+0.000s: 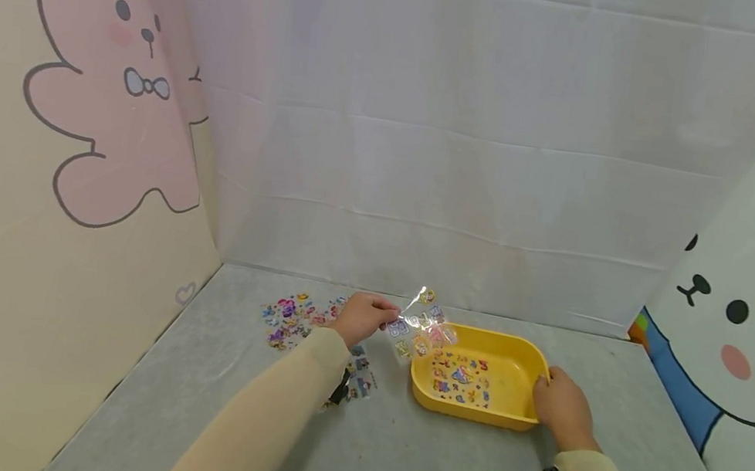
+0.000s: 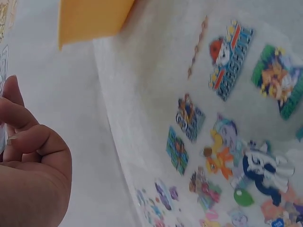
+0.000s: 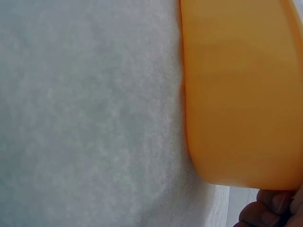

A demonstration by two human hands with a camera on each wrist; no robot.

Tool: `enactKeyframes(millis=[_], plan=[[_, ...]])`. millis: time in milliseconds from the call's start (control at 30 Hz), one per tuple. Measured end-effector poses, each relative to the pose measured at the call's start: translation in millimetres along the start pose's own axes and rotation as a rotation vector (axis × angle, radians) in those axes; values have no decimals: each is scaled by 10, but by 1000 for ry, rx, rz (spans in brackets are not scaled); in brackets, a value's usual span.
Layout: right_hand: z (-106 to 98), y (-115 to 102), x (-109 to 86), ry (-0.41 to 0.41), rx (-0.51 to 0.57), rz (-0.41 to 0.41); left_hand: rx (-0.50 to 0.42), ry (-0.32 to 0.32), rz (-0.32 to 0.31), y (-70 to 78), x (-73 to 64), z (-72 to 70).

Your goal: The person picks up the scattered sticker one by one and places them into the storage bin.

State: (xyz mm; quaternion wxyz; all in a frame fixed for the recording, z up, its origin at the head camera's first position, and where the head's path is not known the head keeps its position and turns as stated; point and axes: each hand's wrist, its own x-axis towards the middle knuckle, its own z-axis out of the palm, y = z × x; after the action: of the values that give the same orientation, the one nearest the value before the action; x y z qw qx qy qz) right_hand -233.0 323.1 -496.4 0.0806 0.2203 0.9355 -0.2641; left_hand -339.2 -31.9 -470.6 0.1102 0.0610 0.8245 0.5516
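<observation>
My left hand (image 1: pixel 364 318) pinches a clear sticker sheet (image 1: pixel 422 323) by its left edge, holding it up over the left end of a yellow tray (image 1: pixel 509 415). Inside that tray lies another sticker sheet (image 1: pixel 461 379) with small colourful figures. My right hand (image 1: pixel 562 406) grips the tray's right end at the rim, its fingertips (image 3: pixel 265 213) showing below the yellow wall in the right wrist view. In the left wrist view, thumb and fingers (image 2: pixel 33 142) close on the sheet, of which only a sliver shows at the left border.
Several colourful sticker sheets (image 1: pixel 288 320) lie spread on the grey tabletop (image 1: pixel 204 402) left of the tray, partly hidden by my left arm. A white cloth wall (image 1: pixel 456 159) rises behind the table. Printed panels with cartoon animals stand on both sides.
</observation>
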Motion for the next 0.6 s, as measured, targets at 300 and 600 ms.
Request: enactKeyframes(millis=[300,600], plan=[[-6,38,23,-8,2,-7,78,-107,-1,169,-50,428],[-1,31,20,-23,6,-7,134,-73,29,377,-116,807]])
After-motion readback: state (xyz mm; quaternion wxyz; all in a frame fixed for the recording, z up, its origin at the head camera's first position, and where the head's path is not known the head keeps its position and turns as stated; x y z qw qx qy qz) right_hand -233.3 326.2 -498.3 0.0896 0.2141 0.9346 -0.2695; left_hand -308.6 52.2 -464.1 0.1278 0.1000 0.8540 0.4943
